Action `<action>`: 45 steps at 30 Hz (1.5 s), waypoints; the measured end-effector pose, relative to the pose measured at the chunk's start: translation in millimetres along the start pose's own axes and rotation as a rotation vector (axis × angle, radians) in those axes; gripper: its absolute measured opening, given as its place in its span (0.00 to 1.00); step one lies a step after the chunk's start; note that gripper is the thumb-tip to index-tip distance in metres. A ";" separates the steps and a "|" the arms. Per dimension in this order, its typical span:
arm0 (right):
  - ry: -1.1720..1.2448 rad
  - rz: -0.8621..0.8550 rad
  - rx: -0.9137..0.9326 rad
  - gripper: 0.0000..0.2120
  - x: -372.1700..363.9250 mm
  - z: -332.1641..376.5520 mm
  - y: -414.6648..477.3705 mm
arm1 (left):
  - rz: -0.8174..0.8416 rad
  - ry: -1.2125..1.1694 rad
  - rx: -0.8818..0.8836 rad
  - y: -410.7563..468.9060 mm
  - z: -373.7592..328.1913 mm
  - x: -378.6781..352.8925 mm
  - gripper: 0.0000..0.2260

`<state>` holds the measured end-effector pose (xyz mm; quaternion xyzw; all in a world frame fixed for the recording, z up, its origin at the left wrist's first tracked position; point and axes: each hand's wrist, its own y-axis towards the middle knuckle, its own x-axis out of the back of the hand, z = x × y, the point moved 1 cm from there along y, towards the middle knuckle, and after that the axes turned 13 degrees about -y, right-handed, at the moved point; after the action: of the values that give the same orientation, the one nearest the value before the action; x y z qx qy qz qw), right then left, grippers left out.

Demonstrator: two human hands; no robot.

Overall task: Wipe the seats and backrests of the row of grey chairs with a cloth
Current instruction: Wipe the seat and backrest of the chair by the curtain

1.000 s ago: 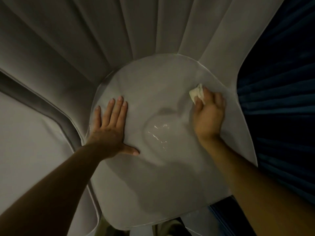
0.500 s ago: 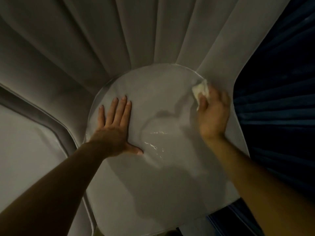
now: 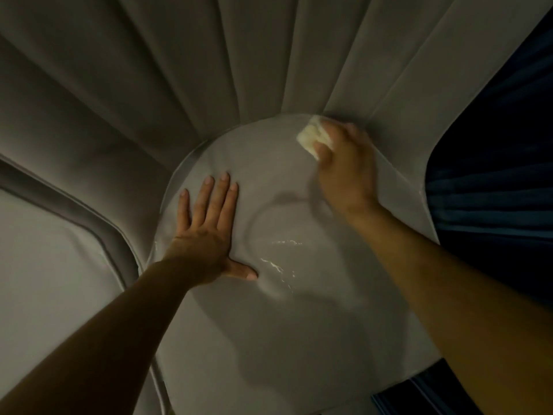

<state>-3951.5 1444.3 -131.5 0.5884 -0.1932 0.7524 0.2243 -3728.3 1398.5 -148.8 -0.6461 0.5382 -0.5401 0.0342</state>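
A grey chair seat fills the middle of the view, with its pleated grey backrest rising behind it. My left hand lies flat on the seat's left side, fingers straight and together. My right hand grips a small crumpled white cloth and presses it on the seat's far right edge, where seat and backrest meet. A few wet glints shine in the middle of the seat.
A second grey chair seat lies at the left, separated by a dark seam. A dark blue pleated curtain hangs at the right, close beside the chair.
My right hand has slid the cloth away from me and leftward along the seat's far right edge, up to the base of the backrest. My left hand has stayed flat in place.
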 end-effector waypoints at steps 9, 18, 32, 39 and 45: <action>-0.125 0.007 -0.074 0.19 -16.2 10.0 14.6 | -0.030 0.003 -0.030 1.8 1.3 -2.6 0.63; 0.087 0.147 0.234 0.17 -21.7 71.2 -49.2 | -0.154 -0.028 -0.014 -19.4 7.0 -10.2 0.59; -0.133 0.012 0.082 0.20 -41.3 78.0 8.6 | -0.313 -0.011 0.076 -40.6 25.8 -24.5 0.55; 0.002 0.121 0.495 0.17 -18.5 69.3 -83.9 | -0.209 -0.080 0.097 -55.7 22.5 -22.6 0.56; 0.055 0.004 0.338 0.17 5.4 42.8 -80.9 | -0.133 -0.078 0.126 -62.4 14.1 -29.3 0.58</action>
<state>-3872.8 1488.0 -114.2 0.5966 -0.0586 0.7904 0.1259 -3672.1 1438.5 -135.0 -0.6975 0.4575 -0.5484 0.0598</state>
